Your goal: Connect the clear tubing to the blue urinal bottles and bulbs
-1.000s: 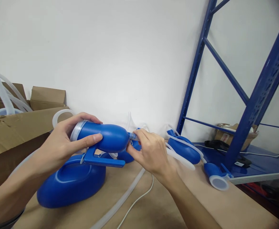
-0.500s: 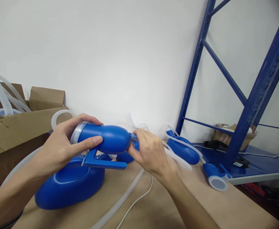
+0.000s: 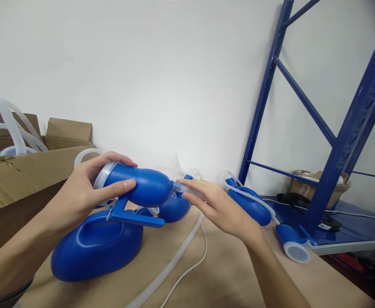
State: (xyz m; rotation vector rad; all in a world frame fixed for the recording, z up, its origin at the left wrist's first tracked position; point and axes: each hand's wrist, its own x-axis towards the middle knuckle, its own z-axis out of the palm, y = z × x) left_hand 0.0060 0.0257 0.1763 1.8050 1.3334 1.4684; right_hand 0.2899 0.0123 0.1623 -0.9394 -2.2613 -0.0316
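Glossy blue plastic cup with translucent rim [image 3: 147, 184]: being held above the blue plastic handled jug [image 3: 91, 259].
Left hand [image 3: 81, 184]: gripping the cup at its rim end.
Right hand [image 3: 219, 205]: straddling the translucent flexible tube [image 3: 193, 191], right of the jug; I'm not managing to tell how firmly.
Cup-tube joint [image 3: 176, 186]: I'm judging that fitting or checking is going on.
Next move: likely calling for steady cup, straight tube.

The left hand [image 3: 85, 189] is curved in a grip, the right hand [image 3: 222, 206] extended straighter.
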